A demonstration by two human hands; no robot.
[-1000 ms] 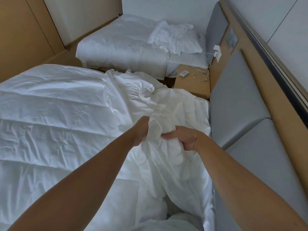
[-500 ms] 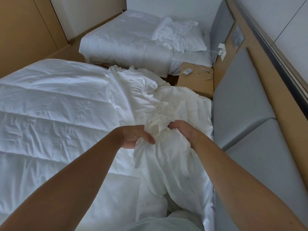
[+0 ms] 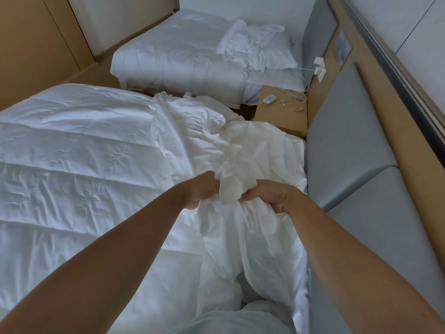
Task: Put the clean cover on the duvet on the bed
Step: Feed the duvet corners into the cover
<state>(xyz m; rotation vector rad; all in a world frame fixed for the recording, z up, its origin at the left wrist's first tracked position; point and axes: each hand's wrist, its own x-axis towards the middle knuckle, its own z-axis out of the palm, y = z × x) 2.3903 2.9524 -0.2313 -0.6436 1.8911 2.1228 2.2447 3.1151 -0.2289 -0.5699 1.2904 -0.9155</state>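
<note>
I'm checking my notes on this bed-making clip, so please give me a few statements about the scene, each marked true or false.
1. Both the left hand and the right hand grip a bunch of the white cover. True.
2. The quilted duvet lies folded on the far bed. False: it lies spread out on the near bed, beside the cover.
3. A small white device lies on the wooden nightstand. True.
4. The far bed holds nothing but a flat sheet. False: a pillow and crumpled white linen lie at its head end.
</note>
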